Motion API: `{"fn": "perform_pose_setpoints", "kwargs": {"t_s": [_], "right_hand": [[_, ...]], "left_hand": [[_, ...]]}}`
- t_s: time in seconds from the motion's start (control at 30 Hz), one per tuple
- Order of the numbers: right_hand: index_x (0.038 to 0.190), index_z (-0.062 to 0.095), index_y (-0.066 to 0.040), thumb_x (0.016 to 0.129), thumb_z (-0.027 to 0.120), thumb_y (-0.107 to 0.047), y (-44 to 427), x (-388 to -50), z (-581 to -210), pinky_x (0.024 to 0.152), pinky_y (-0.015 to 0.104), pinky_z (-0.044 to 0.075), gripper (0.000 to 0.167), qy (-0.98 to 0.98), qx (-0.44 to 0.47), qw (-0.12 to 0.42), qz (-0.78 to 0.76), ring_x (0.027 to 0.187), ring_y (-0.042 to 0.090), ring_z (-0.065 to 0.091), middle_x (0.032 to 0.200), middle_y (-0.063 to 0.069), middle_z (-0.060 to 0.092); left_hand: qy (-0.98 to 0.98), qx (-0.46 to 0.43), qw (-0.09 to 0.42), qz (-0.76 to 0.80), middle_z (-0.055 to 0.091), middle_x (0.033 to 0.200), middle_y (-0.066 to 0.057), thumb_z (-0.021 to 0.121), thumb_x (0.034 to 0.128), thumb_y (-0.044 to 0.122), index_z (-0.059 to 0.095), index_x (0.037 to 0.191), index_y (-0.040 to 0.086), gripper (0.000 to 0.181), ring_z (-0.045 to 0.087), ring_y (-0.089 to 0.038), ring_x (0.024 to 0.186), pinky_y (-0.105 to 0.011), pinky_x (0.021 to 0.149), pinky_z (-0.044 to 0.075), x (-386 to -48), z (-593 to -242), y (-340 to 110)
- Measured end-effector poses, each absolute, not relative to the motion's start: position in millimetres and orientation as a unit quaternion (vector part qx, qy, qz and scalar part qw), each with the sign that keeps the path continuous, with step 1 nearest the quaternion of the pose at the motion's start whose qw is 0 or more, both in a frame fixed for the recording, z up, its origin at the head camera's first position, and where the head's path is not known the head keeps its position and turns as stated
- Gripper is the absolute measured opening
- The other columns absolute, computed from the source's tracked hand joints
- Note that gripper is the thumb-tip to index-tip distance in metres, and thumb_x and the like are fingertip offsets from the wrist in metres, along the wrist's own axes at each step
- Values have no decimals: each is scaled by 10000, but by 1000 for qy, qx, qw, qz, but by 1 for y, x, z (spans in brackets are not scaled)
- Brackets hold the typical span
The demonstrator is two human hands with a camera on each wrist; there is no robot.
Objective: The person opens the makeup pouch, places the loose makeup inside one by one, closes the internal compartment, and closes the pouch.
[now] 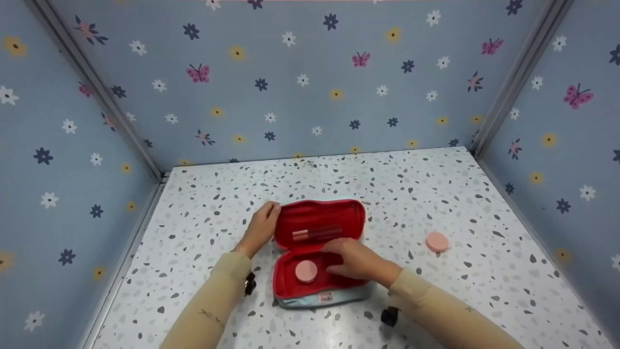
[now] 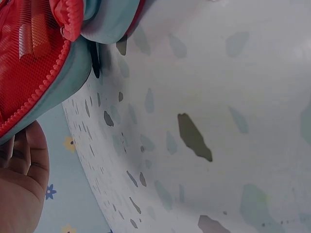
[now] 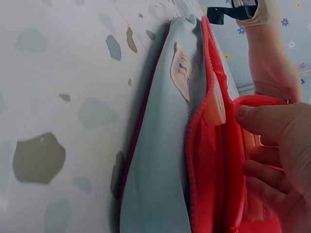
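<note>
A zip pouch (image 1: 285, 283), light blue outside and red inside, lies unfolded on the table. My left hand (image 1: 263, 224) grips the left edge of its raised lid; in the left wrist view the curled fingers (image 2: 36, 141) sit behind that edge. Over the lower half is my right hand (image 1: 356, 259), thumb and fingers apart, with nothing visible between them. Beside its thumb, a round pink case (image 1: 306, 271) lies inside the lower half. A slim tube (image 1: 317, 233) with a pale end sits behind the lid's red mesh. The right wrist view shows the pouch's front label (image 3: 181, 72).
Another round pink case (image 1: 437, 242) lies on the speckled white table (image 1: 387, 194), to the right of the pouch. Blue flowered panels (image 1: 310, 97) enclose the table at the back and both sides. Dark wrist devices (image 1: 389, 316) show below the sleeves.
</note>
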State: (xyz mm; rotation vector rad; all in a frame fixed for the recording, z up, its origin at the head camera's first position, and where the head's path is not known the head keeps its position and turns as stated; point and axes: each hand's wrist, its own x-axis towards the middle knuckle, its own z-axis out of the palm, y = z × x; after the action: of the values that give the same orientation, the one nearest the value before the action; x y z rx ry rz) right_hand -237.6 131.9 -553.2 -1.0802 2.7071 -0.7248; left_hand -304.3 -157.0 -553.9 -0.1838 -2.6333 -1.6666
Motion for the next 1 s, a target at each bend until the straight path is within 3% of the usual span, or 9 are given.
{"fn": "perform_pose_setpoints", "kwargs": {"t_s": [1.0], "right_hand": [[1317, 720, 33, 926, 853, -100, 204, -251, -539, 962, 534, 605, 434, 898, -330, -10, -291, 1092, 354, 721, 1237, 185, 766]], "left_hand": [[-842, -67, 15, -535, 709, 1121, -142, 461, 1171, 260, 668, 1231, 36, 311, 642, -240, 1028, -430, 975, 520, -305, -555, -159]]}}
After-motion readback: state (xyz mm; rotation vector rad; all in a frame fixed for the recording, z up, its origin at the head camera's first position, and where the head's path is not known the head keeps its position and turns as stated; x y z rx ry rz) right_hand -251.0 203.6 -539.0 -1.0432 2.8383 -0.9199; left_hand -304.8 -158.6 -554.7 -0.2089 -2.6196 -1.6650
